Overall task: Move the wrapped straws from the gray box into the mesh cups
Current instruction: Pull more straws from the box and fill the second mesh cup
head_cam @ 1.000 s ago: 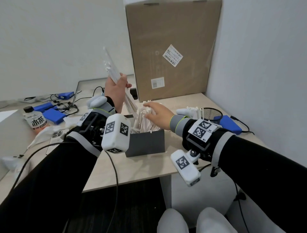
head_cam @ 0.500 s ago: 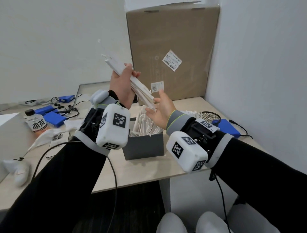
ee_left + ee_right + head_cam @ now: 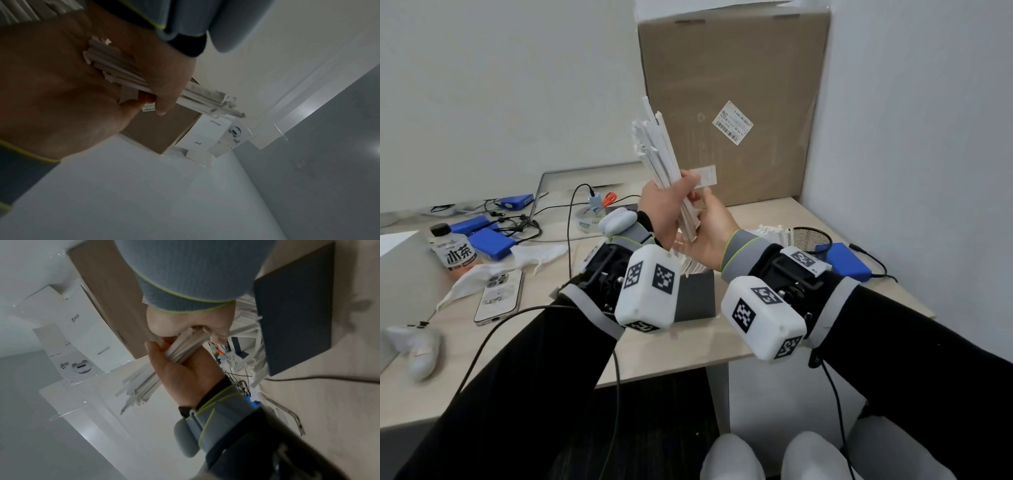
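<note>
my left hand (image 3: 666, 209) is wrapped around a thick bundle of white paper-wrapped straws (image 3: 658, 150), holding it raised above the desk and tilted, the long ends fanning up in front of the big brown cardboard carton (image 3: 732, 102). my right hand (image 3: 710, 228) sits palm-up just under it, cupped loosely against the bundle's lower ends, fingers touching the wrappers; from my right wrist view the straw ends press into my palm, but i cannot tell if those fingers actually close round them. below my hands the small dark gray box (image 3: 695, 298) stands on the pale wooden desk (image 3: 551, 349), more wrapped straws leaning inside it. to my right, near the wall, is the black mesh cup (image 3: 810, 236), with a cluster of white straws (image 3: 770, 231) just beside it and a flat blue device (image 3: 847, 262) on the other side.
</note>
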